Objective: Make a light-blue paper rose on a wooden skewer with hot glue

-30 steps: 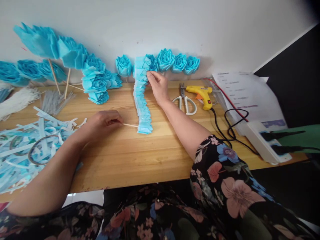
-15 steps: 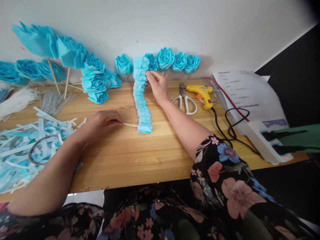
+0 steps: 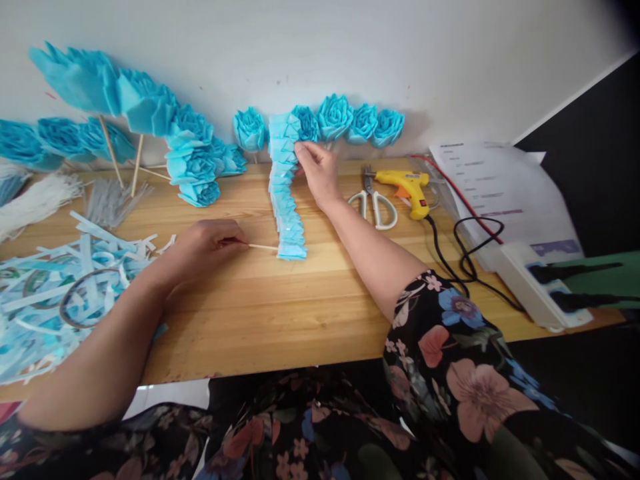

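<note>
- Far left, ruffled blue flowers (image 3: 83,80) lean on slim wooden stems, and below them papery scraps (image 3: 90,248) curl in a loose, flat-ribboned tangle.
- Here's the left grip (image 3: 215,239), fingers pinching a thin, pale stick (image 3: 263,247).
- Dead centre, the pleated strip (image 3: 285,190)! Soft sky blue, crimped into overlapping folds with a zigzag right edge, it bends gently above the smooth-grained worktop (image 3: 240,320), its lower end meeting the stick's tip.
- The right grip (image 3: 320,175) pinches that folded edge near the top.
- Rightward, white-looped scissors (image 3: 373,203) beside a yellow plastic glue gun (image 3: 413,190).
</note>
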`<state>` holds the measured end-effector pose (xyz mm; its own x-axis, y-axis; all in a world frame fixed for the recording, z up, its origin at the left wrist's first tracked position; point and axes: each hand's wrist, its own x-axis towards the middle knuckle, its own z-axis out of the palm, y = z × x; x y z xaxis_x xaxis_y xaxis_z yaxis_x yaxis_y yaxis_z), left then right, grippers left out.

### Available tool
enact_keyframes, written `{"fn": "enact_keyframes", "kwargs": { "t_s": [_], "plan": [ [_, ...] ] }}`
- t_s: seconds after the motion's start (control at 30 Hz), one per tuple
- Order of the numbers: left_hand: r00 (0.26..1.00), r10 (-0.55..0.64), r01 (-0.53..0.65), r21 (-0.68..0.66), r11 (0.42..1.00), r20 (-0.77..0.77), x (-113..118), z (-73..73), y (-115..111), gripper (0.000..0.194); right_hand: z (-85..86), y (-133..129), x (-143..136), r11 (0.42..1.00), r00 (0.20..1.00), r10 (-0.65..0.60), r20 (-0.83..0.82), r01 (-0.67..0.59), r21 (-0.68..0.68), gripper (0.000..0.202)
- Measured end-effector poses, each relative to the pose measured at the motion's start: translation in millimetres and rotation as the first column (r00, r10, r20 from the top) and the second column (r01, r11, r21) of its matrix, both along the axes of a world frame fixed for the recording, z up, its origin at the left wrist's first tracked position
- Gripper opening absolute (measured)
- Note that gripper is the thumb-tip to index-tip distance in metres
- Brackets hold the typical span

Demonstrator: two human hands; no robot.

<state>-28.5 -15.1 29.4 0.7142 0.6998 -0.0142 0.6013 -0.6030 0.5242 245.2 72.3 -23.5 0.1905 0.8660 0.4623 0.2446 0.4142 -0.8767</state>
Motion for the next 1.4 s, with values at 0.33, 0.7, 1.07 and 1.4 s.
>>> {"fn": "enact_keyframes", "kwargs": {
  "t_s": [0.33, 0.7, 1.07, 1.4],
  "plan": [
    [0.998, 0.062, -0.062, -0.051, 0.997, 0.013, 3.1, 1.7, -2.8, 0.025, 0.8, -0.4, 0.0, 1.0, 1.0, -0.005, -0.016, 0.005, -0.018, 0.054],
    [0.999, 0.038, -0.038, -0.034, 0.999, 0.01, 2.6, 5.9, -1.2, 0.025, 0.1, -0.7, -0.1, 1.0, 0.999, 0.009, -0.052, -0.009, 0.0, 0.049],
    [0.999, 0.032, -0.032, -0.135, 0.99, 0.0, -3.0, 7.1, 1.8, 0.03, 2.5, -3.9, -0.3, 1.0, 0.999, -0.002, -0.045, 0.004, 0.026, 0.046],
    [0.999, 0.036, -0.037, -0.118, 0.992, -0.008, -2.7, 3.8, 1.7, 0.03, -3.0, 1.8, -2.4, 0.995, 0.982, 0.076, -0.174, -0.085, -0.046, 0.054]
  ]
}}
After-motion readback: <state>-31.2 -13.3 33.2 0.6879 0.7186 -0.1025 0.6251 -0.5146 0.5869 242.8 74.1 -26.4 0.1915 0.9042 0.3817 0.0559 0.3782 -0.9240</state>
